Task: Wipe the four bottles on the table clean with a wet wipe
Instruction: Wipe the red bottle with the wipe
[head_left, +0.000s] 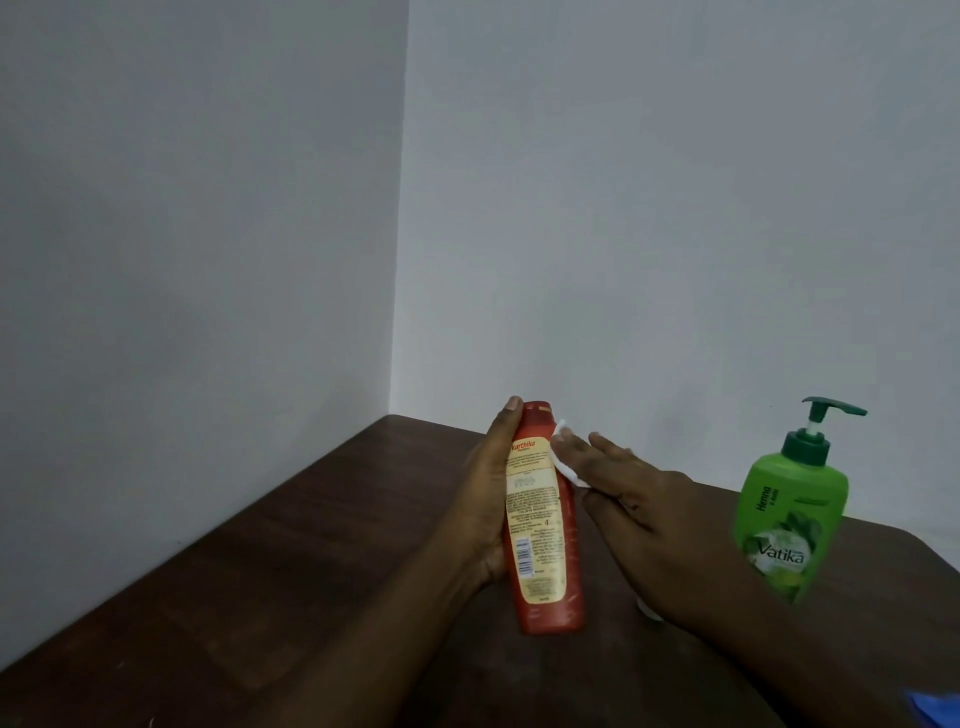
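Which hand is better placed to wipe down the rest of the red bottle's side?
Right. The right hand presses the wet wipe with straight fingers against the red bottle near its cap; the left hand is busy gripping that bottle.

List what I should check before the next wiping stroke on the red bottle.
1. Left hand grips the red bottle, lifted off the table: ok.
2. Wet wipe sits between the right hand and the bottle's side: ok.
3. Right fingers straight, pressing the wipe: ok.
4. Green pump bottle upright, apart from both hands: ok.
5. All four bottles in view: not ok, only two plainly show.
6. Red bottle's hidden side clean: cannot tell.
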